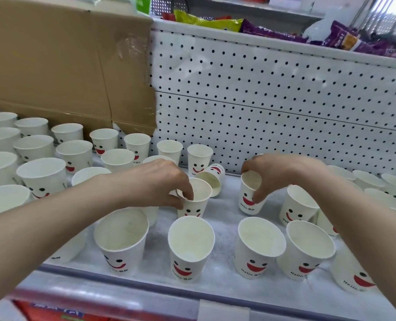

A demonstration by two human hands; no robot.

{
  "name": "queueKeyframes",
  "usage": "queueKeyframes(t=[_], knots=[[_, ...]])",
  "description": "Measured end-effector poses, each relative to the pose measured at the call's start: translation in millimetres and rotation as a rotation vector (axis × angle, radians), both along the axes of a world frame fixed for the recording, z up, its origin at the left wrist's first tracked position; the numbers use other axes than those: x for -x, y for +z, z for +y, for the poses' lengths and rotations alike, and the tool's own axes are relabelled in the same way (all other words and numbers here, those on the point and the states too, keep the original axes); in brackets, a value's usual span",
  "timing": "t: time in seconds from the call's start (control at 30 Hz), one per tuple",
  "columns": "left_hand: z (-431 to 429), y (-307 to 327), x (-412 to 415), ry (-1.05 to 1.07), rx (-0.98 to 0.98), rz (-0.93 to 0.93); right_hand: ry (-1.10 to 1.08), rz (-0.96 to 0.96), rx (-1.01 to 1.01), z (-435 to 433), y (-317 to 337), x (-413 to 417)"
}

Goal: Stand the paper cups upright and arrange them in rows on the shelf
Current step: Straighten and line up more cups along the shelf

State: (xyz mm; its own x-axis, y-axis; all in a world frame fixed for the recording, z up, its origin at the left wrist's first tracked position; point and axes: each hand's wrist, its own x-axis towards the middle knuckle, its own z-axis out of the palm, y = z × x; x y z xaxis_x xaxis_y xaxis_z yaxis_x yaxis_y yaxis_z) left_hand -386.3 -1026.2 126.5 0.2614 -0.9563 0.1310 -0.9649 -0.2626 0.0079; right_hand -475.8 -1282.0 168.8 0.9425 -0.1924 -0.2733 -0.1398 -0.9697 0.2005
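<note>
White paper cups printed with red smiling faces stand on the white shelf [224, 205]. My left hand [160, 179] pinches the rim of an upright cup [196, 205] in the middle of the shelf. My right hand [278, 172] grips another upright cup [250, 200] by its rim, further right. Between and behind them one cup [212, 179] lies on its side, mouth toward me. Several upright cups [42, 156] fill the left side in rows. A front row of upright cups [191, 246] stands near the shelf edge.
A cardboard box [65, 63] sits at the back left, over the cups. A white pegboard back panel [273, 105] closes the shelf behind. Snack bags [273, 31] lie on the shelf above. More cups [377, 184] crowd the right side beyond my right forearm.
</note>
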Motion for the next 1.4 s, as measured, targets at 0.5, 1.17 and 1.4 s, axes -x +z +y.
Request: queueKeyframes(t=[0.5,1.17,1.4], knots=[[-122.9,12.8,-38.1,0.04,-0.233,-0.242,0.026,-0.01,0.02,-24.4,-20.7,-20.0],[-120.9,48.4,-67.3,0.331,0.094,0.056,0.013,-0.187,-0.173,-33.2,-8.9,-2.8],[-75.5,37.9,-68.4,0.371,0.121,0.013,0.048,-0.147,-0.119,-20.7,-18.0,-59.0]])
